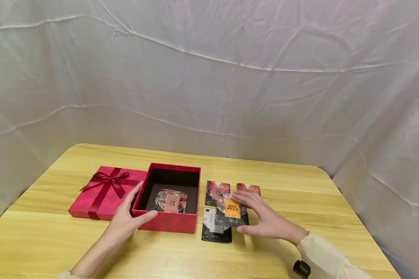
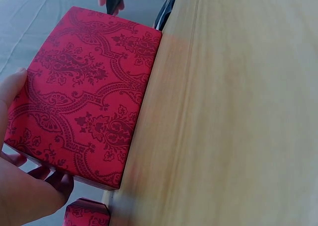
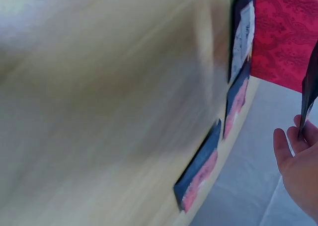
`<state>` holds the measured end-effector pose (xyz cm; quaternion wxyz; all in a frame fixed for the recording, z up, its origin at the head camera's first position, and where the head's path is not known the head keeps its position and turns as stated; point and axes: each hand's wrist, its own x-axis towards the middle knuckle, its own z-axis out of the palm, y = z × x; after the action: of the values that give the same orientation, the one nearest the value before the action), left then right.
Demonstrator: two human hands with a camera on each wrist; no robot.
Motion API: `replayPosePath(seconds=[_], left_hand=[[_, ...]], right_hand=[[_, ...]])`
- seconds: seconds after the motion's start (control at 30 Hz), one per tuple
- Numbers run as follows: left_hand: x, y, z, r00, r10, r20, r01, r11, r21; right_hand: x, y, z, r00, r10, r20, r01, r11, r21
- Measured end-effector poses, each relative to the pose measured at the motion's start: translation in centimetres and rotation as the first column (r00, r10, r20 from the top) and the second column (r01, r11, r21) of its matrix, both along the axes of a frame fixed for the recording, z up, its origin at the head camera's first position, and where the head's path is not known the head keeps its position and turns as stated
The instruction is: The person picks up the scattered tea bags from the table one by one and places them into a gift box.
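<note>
A red gift box (image 1: 167,223) stands without its lid, its dark inside facing up. One tea packet (image 1: 172,201) with a pink label lies in it. My left hand (image 1: 127,217) grips the box at its near left corner, thumb at the front rim and fingers along the left wall. Right of the box, my right hand (image 1: 262,221) holds a dark tea packet (image 1: 232,209) with an orange label by its right side. That packet overlaps a white-labelled packet (image 1: 216,232) on the table in the head view. Behind lie two red-topped packets, one left (image 1: 217,190), the other packet (image 1: 249,188) partly hidden by my right fingers.
The pink-red box lid (image 1: 87,201) with a dark red ribbon bow (image 1: 109,182) lies left of the box, close against it. All stand on a wooden table (image 1: 167,255). A pale cloth (image 1: 209,97) hangs behind the table and at its sides.
</note>
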<state>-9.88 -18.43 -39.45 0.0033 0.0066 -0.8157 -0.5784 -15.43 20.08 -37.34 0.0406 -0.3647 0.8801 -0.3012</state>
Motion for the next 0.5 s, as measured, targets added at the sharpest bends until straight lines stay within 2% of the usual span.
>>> replayPosePath(seconds=[0.33,0.5], left_hand=[[0.0,0.0,0.0,1.000,0.003,-0.001,-0.003,1.000,-0.004],[0.0,0.0,-0.1,1.000,0.004,-0.004,-0.004,1.000,-0.002]], right_hand=[[-0.4,-0.6,1.5,1.000,0.002,0.004,-0.002,1.000,0.005],[-0.6,-0.9,1.7,1.000,0.014,-0.003,-0.014,1.000,0.021]])
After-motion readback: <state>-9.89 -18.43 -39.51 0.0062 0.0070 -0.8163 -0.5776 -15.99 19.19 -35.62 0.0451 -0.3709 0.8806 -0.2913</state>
